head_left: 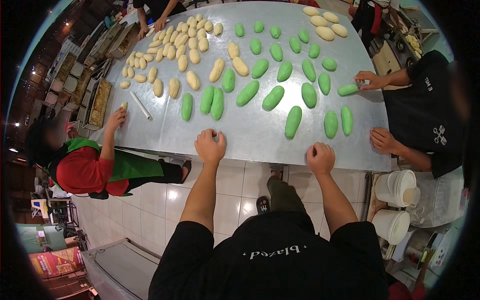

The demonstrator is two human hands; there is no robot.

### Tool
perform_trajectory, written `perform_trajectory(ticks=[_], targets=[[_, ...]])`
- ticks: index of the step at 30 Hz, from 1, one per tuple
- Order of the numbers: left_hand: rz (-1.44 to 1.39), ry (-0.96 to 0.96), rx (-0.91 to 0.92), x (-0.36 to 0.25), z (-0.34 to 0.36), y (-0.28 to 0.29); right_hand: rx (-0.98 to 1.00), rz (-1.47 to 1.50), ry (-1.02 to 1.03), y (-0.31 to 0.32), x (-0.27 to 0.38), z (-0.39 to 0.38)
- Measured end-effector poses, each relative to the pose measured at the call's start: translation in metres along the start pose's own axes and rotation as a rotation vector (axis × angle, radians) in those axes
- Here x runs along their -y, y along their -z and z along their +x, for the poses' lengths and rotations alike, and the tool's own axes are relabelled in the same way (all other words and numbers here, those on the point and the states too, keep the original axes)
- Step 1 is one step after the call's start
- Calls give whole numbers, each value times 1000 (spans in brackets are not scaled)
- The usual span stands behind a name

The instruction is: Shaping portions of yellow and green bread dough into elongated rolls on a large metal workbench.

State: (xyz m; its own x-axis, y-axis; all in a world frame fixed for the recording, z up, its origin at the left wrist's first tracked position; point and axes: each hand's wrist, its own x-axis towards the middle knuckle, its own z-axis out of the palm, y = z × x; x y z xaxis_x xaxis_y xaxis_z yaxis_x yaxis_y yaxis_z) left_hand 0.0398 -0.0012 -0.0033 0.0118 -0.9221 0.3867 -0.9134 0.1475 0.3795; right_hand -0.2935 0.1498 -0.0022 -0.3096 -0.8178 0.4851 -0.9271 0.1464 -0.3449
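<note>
My left hand point(210, 146) rests at the near edge of the metal table point(170, 131), its fingers curled in, with nothing showing in them. To its right, my right hand point(320, 158) lies on the same edge as a loose fist, also with nothing visible in it. Beyond my hands lie several oblong green dough pieces, spread out and mostly apart. A pair of them point(217, 103) sits side by side ahead of my left hand; another green piece point(293, 122) is nearest my right hand. Smaller cream dough pieces point(182, 63) cluster toward the far left.
A white rolling pin point(140, 105) lies at the left. A co-worker in red point(82, 170) works at the left side; another, in black point(422, 107), touches a green piece at the right. Someone's hands point(152, 26) are at the far left. White buckets point(392, 225) stand at lower right.
</note>
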Motion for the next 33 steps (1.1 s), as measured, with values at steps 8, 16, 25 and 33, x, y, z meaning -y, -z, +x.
perform_trajectory(ticks=[8, 16, 25, 33], targets=[[-8, 1, 0, 1, 0, 4, 28, -2, -11, -1, 2, 0], [-11, 1, 1, 1, -2, 1, 0, -19, -10, -1, 0, -2], [-19, 10, 12, 3, 0, 0, 14, -30, -14, -1, 1, 0], [-38, 21, 19, 1, 0, 3, 13, -30, -22, -2, 1, -1]])
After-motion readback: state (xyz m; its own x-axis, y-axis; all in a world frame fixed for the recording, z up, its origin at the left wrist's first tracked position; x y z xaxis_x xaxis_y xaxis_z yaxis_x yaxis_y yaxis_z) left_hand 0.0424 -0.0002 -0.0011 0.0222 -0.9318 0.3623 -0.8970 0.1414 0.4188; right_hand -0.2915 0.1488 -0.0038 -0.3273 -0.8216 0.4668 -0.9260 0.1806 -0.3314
